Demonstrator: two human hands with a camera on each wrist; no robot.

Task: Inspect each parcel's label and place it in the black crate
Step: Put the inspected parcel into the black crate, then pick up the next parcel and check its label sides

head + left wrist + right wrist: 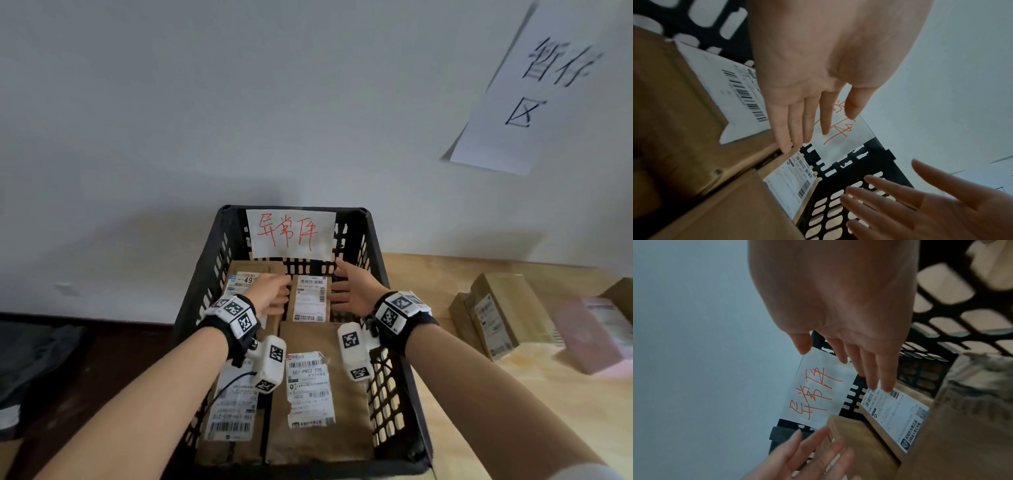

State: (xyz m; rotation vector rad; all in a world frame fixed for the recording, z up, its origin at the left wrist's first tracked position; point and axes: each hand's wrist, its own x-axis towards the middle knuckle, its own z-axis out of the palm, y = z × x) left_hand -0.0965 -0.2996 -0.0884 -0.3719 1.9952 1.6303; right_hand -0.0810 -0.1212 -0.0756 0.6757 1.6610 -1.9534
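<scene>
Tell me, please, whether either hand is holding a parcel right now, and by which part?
Nothing is held: the left hand and right hand are open, either side of the small parcel lying in the black crate.

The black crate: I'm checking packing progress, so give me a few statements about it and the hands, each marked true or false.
1. The black crate holds several brown parcels. True.
2. The left hand grips a parcel lifted above the crate. False: its fingers are straight and hold nothing.
3. A paper sign with red writing hangs on the crate's far wall. True.
4. The right hand rests on the table outside the crate. False: it is inside the crate, beside the small labelled parcel.
5. More parcels lie on the wooden table to the right. True.
</scene>
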